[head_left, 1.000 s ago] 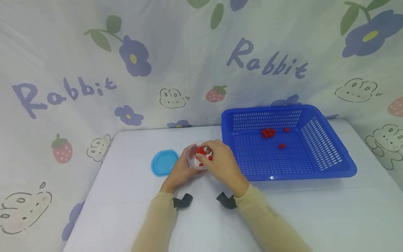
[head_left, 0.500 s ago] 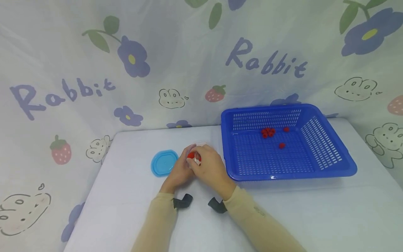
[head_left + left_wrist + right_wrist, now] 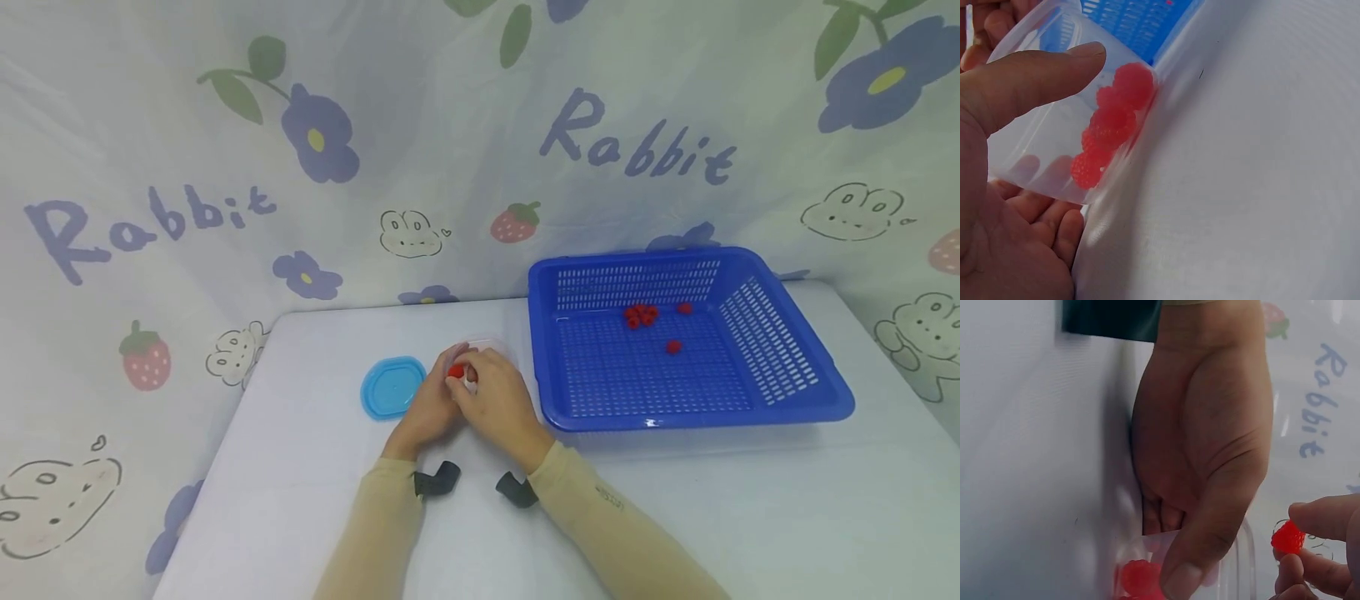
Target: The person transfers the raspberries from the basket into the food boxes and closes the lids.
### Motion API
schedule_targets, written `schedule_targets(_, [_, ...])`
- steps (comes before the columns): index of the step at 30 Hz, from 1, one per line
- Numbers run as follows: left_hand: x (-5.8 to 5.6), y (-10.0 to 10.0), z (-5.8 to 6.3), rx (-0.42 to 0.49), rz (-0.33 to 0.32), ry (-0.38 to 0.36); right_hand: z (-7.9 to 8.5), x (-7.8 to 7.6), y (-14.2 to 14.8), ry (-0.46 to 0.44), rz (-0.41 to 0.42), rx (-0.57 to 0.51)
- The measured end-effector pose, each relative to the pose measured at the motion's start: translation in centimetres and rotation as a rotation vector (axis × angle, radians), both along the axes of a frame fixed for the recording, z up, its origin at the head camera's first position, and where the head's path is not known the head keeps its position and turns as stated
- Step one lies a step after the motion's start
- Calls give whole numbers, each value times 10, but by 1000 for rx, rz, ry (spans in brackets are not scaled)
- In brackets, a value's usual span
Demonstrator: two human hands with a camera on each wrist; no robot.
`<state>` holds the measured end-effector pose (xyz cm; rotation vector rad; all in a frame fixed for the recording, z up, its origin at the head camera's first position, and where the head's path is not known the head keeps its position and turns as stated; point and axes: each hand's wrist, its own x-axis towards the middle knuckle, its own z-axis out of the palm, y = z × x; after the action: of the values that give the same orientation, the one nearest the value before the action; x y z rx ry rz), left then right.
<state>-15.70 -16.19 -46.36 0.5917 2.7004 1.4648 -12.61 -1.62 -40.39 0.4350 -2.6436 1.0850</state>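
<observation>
Left hand (image 3: 433, 402) has its thumb and fingers wrapped round a clear plastic cup (image 3: 1041, 140) (pretty see-through, so the thumb wraps visibly over one wall). Right hand (image 3: 498, 398) is just beside it, w/ thumb and a fingertip pinching one red raspberry (image 3: 1289, 539) just off the cup's rim. More raspberries in the cup (image 3: 1110, 125) sit bunched at the base end, below the left thumb.

Blue lid (image 3: 392, 389) is flat on the table, just left of the left hand. Blue basket (image 3: 798, 414) is to the right of the right hand, w/ a cluster of berries (image 3: 641, 315) plus two loose ones in it, all farther out than the hand.

What could go wrong imo: pinched berry's small and rounded, so squeezing too hard near the tips could make it pop out & roll off, or a slack pinch just drops it outside the rim. The knuckles could also bump the cup, b/c both hands are crowded together. And the cup's wall looks thin, so too much left thumb pressure might flex it; too much tilt prob spills the bunch.
</observation>
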Motion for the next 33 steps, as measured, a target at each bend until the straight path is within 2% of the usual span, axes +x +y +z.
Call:
schedule_targets(9, [2,3,0,-18,58,-108,-9,-5,5,8,-35,-38])
schedule_targets(13, [3,4,1,-10,75,-142,-14,-9,6,65,-69,-55])
schedule_targets(19, [3,4,2,-13,80,-151,-19,-14,6,139,-107,-55])
schedule_targets(24, [4,4,3,-6,89,-174,-21,-14,6,134,-101,-28])
schedule_targets(33, [5,4,5,-10,84,-153,-21,-12,6,129,-84,57])
